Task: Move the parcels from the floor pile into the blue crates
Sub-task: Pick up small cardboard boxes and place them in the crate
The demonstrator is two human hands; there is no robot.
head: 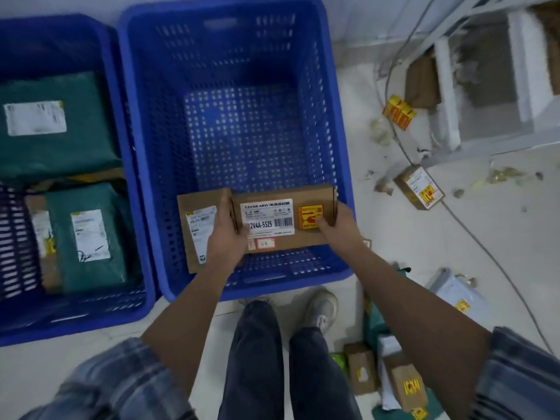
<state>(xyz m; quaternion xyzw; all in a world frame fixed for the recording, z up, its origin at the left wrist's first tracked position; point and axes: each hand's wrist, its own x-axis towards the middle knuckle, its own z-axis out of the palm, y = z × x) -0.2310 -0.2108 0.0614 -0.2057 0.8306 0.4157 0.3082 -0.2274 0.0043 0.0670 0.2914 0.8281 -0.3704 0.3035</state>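
Note:
Over the near end of the middle blue crate [145,122] I hold two brown cardboard boxes. My left hand [225,237] grips the left end of the larger box [278,219], which carries a white barcode label and an orange sticker. My right hand [336,224] grips its right end. A second flat box [197,228] with a white label lies against my left hand on the left; which hand bears it I cannot tell. That crate's mesh floor shows bare. The left blue crate [121,268] holds green parcel bags [57,128] with white labels.
More parcels lie on the floor at lower right: small brown boxes [406,386], a green bag and a white bag [457,295]. Another small box [419,187] and a grey cable [472,237] lie to the right. Shelving stands at upper right. My legs and shoe [321,310] are below.

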